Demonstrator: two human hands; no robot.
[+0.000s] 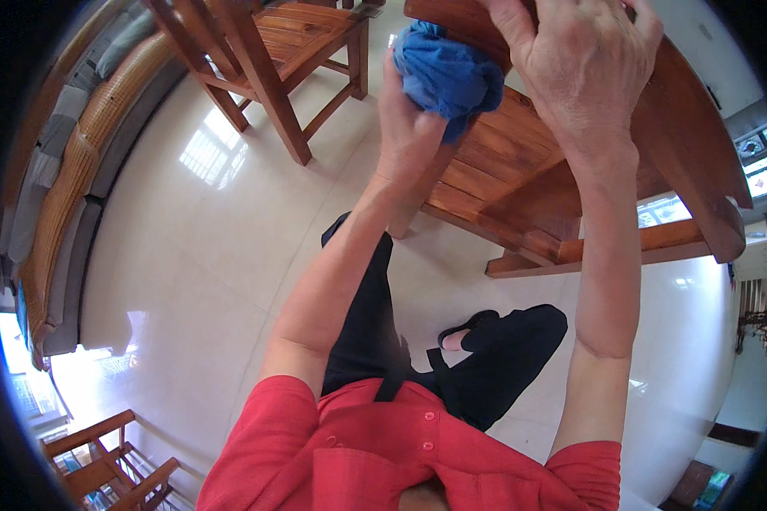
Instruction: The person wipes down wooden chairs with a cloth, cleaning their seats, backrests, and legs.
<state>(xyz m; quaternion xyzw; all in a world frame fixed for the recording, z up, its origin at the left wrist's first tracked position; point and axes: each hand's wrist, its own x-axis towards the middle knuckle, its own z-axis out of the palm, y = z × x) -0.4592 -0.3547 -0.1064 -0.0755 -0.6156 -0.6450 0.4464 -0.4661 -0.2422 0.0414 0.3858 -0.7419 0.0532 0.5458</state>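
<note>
My left hand point(412, 124) grips a bunched blue cloth point(450, 76) at the top centre, where it touches the edge of a reddish-brown wooden chair's top part. My right hand point(581, 57) rests on the upper wooden part of the same chair point(690, 128), fingers spread over the wood, their tips partly out of frame or hidden. The slatted seat point(498, 150) shows below, between my forearms.
Another wooden chair point(294, 38) stands at the upper left, on a glossy tiled floor point(185, 255). A cushioned sofa point(89, 140) with a woven mat lines the left side. A wooden frame point(102, 460) stands at the lower left. My shoe point(466, 326) shows below the chair.
</note>
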